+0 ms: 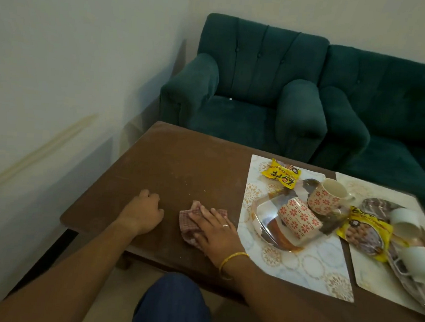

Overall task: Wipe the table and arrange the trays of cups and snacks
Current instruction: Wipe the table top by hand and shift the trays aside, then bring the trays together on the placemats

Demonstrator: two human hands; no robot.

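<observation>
My right hand (214, 233) presses flat on a red checked cloth (189, 218) on the brown table (180, 163), whose top shows crumbs and dust. To its left, my left hand (145, 212) rests on the table with the fingers curled and nothing in it. Right of the cloth, a clear tray (265, 216) lies on a patterned placemat (307, 265) with two red-flowered cups (298, 217) tipped over and a yellow snack packet (281, 176). Further right, a second tray (375, 206) holds white cups (405, 221) on their sides and another yellow packet (366, 231).
Two dark green armchairs (250, 87) stand close behind the table's far edge. A pale wall runs along the left. My knee in blue jeans (174, 307) is just below the table's near edge. A second placemat (370, 280) lies at the right.
</observation>
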